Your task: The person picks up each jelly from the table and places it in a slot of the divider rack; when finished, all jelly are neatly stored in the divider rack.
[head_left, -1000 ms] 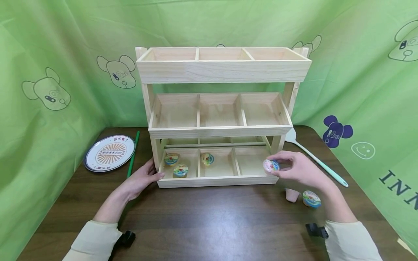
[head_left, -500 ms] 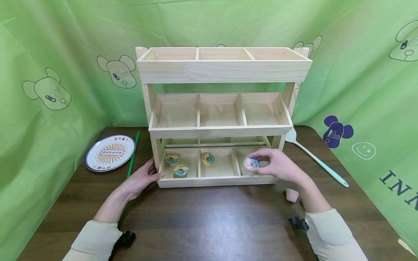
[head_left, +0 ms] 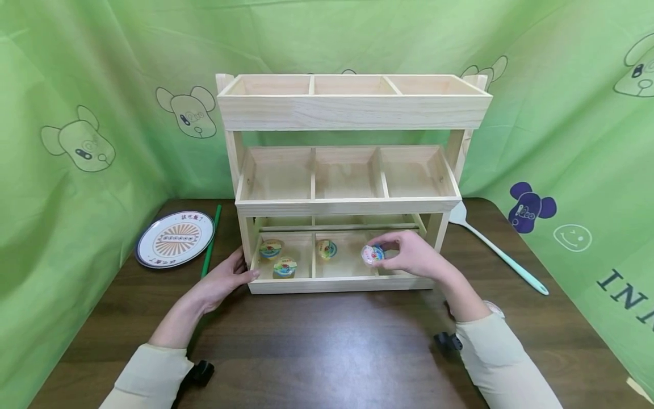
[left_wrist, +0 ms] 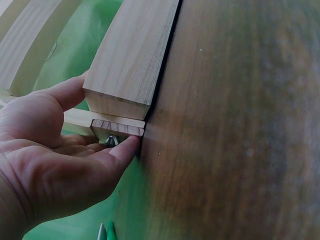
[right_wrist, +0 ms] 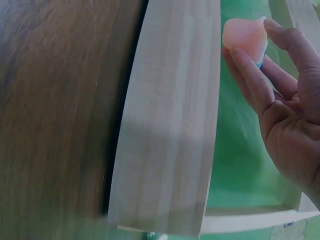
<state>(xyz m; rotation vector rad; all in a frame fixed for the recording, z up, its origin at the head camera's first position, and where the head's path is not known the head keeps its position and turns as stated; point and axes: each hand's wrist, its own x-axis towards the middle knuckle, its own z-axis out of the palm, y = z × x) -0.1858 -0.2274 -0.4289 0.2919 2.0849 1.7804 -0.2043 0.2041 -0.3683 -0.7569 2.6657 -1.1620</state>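
Observation:
In the head view a three-tier wooden rack (head_left: 352,113) stands on the table, each tier split into three compartments. My right hand (head_left: 411,257) pinches a small jelly cup (head_left: 372,255) over the bottom tier, near the divider between the middle and right compartments. The right wrist view shows this cup's pink body (right_wrist: 245,37) held between thumb and fingers. Two yellowish jelly cups (head_left: 284,267) lie in the bottom left compartment, and another jelly cup (head_left: 326,249) in the bottom middle one. My left hand (head_left: 219,281) grips the rack's lower left corner, thumb and fingers around it.
A round plate (head_left: 175,238) with a dark rim lies at the left, beside a green stick (head_left: 210,244). At the right lies a white-headed utensil with a pale aqua handle (head_left: 506,258). Another jelly cup (head_left: 494,309) is mostly hidden behind my right sleeve.
My right hand has carried the pink jelly cup leftward, from the rack's right side to over the bottom tier. My left hand keeps its grip on the corner.

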